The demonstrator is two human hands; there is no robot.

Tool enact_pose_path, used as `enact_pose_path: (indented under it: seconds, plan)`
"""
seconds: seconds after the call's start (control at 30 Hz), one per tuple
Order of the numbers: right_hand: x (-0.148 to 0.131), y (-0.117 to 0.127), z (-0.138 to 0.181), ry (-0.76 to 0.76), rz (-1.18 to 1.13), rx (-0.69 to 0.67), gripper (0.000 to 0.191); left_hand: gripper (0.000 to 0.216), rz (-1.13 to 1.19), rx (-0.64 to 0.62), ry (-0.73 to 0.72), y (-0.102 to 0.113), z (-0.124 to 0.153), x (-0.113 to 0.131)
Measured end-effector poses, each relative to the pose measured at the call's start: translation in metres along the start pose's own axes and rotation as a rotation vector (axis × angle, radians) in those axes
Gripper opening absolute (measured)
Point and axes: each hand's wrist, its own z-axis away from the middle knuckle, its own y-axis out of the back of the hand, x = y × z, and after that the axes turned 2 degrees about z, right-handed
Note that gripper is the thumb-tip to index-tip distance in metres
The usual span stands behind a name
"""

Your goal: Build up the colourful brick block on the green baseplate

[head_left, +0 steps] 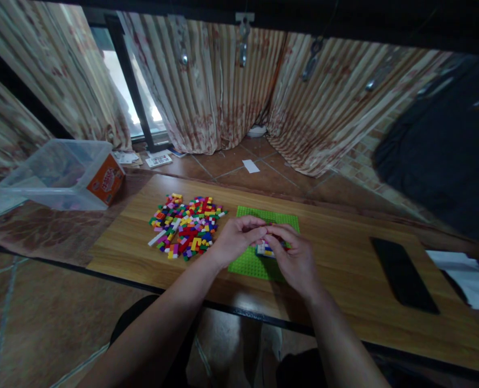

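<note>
- A green baseplate (252, 262) lay flat on the wooden table (344, 258), roughly at the middle of the tabletop; all positions below are taken from this baseplate.
- The left hand (234, 238) was held over the baseplate's left half, fingers curled inward, thumb and fingertips pinched together at the point where they met the right hand.
- The right hand (296, 257) was held over the baseplate's right half, fingers bent and closed toward the same meeting point.
- Whatever was pinched between the two sets of fingertips was too small and too covered to identify; whether either hand truly gripped a piece could not be told.
- A small block build (264, 249), showing blue, white and yellow pieces, stood on the baseplate just below the fingertips, partly hidden by the right hand. Contact between the hands and the build could not be confirmed.
- A heap of loose blocks (186, 223) in mixed colours lay on the table just left of the baseplate, apart from it.
- A clear plastic tub (57, 172) with an orange label stood well to the left of the baseplate, beyond the table's edge.
- A dark flat phone (403, 275) lay on the table well to the right of the baseplate.
- Striped curtains (223, 91) hung behind the baseplate, across a tiled floor.
</note>
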Motion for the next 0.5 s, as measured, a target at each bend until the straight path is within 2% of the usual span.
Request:
enact_pose_path:
  seconds: [0.2,0.33,0.4,0.5]
  plan:
    - [-0.004,0.001,0.001,-0.064,-0.037,-0.005,0.016,0.041,-0.037,0.010,0.033,-0.001,0.003,0.003]
    - [-0.004,0.005,0.000,-0.125,-0.067,0.008,0.013,0.036,-0.057,-0.026,0.029,-0.003,0.003,0.002]
    - [0.001,0.011,-0.001,-0.193,-0.109,0.074,0.012,0.033,-0.092,-0.028,0.033,-0.002,0.002,0.001]
    - [0.012,0.022,-0.004,-0.325,-0.184,0.248,0.014,0.029,-0.151,0.013,0.059,0.000,0.000,0.001]
